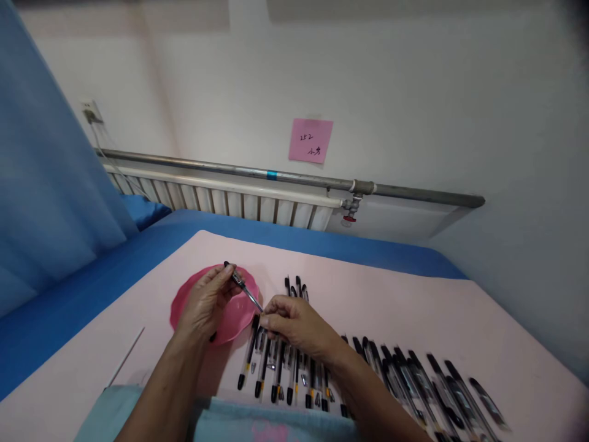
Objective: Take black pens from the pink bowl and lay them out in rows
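A pen with a black cap and a clear barrel is held slantwise between my two hands. My left hand pinches its capped upper end above the pink scalloped bowl. The lower end is in the closed fingers of my right hand, which partly hide it. Beneath and beside my right hand lie several black-ended pens with clear barrels, roughly in a row. Small metallic clip-like parts lie among them.
More black-and-clear pens spread out to the right. A thin white stick lies at the left on the pink sheet. Behind the blue surface stand a radiator and a metal pipe. A blue curtain hangs left.
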### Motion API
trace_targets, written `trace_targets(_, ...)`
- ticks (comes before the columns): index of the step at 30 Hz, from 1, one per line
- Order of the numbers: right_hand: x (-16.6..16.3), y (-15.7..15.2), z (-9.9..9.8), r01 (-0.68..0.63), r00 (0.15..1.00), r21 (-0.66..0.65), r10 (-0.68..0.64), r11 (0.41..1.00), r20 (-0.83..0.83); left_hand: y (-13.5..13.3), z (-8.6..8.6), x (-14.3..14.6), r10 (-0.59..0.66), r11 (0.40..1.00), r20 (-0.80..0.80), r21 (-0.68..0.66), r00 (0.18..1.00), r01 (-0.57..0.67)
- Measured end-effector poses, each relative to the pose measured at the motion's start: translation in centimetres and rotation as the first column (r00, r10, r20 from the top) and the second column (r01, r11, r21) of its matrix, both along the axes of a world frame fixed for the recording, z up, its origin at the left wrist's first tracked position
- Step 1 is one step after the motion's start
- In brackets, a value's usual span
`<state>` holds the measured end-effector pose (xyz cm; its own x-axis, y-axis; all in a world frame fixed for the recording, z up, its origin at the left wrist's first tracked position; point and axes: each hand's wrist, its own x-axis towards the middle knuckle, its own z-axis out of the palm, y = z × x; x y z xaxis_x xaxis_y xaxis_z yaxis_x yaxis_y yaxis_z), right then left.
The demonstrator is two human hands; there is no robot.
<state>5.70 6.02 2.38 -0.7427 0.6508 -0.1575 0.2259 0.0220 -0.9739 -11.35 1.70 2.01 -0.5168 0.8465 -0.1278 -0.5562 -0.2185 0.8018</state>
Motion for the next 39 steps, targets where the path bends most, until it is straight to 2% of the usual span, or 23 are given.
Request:
trace_targets(2, -0.2, -0.1, 0.0, 0.054, 0.998, 0.047, -0.053, 0.997, -0.030, 0.0, 0.0, -0.1, 0.016, 1.000, -0.005, 0.002, 1.000, -0.016)
trace_targets(3, -0.2, -0.2, 0.1, 0.050, 0.997, 0.020, -0.049, 0.999, -0.052, 0.0, 0.1, 0.0, 0.025, 1.000, -0.006, 0.007, 1.000, -0.025)
trace_targets(6, -0.4, -0.5, 0.4, -0.059, 0.996, -0.208, 0.043, 0.976, -0.081, 0.0, 0.2, 0.1, 0.040, 0.999, -0.009, 0.016, 0.999, -0.040)
trace_targets(8, -0.3, -0.5, 0.5, -0.077, 0.997, -0.298, 0.065, 0.951, -0.050, 0.0, 0.2, 0.0, 0.037, 0.999, -0.012, 0.021, 0.999, -0.036)
trace_targets(11, 0.0, -0.2, 0.4, -0.037, 0.999, -0.250, 0.044, 0.968, 0.022, 0.0, 0.2, -0.9, 0.095, 0.995, 0.030, 0.036, 0.995, -0.096)
trace_targets(15, 0.4, 0.6, 0.0, -0.022, 0.994, -0.170, 0.039, 0.985, 0.100, -0.5, 0.6, -2.9, 0.250, 0.967, 0.191, -0.007, 0.949, -0.253)
trace_targets(17, 0.5, 0.9, 0.0, -0.011, 0.995, -0.160, 0.026, 0.987, 0.093, -0.7, 0.8, -3.2, 0.265, 0.962, 0.217, 0.000, 0.939, -0.272)
trace_targets(19, 0.4, 0.9, 0.0, 0.000, 0.998, -0.167, 0.012, 0.986, 0.069, -0.7, 0.8, -2.8, 0.195, 0.977, 0.205, 0.041, 0.959, -0.207)
trace_targets(22, 0.3, 0.7, 0.1, -0.013, 1.000, -0.197, 0.018, 0.980, 0.024, -0.5, 0.6, -1.5, -0.014, 0.997, 0.179, 0.075, 0.984, 0.000)
trace_targets(25, 0.2, 0.4, 0.1, -0.032, 0.999, -0.231, 0.028, 0.973, -0.020, -0.4, 0.4, -0.3, -0.162, 0.986, 0.139, 0.053, 0.977, 0.156)
trace_targets(28, 0.2, 0.3, 0.1, -0.056, 0.998, -0.244, 0.044, 0.968, -0.052, -0.5, 0.5, 0.2, -0.238, 0.971, 0.119, 0.004, 0.964, 0.239)
trace_targets(34, 0.2, 0.2, 0.1, -0.095, 0.995, -0.259, 0.080, 0.961, -0.067, -0.6, 0.3, 0.1, -0.189, 0.982, 0.019, -0.001, 0.982, 0.189)
trace_targets(39, -0.3, -0.2, -0.3, -0.028, 0.998, -0.160, 0.019, 0.987, -0.058, -0.3, 0.0, 0.2, -0.115, 0.993, -0.051, 0.009, 0.992, 0.115)
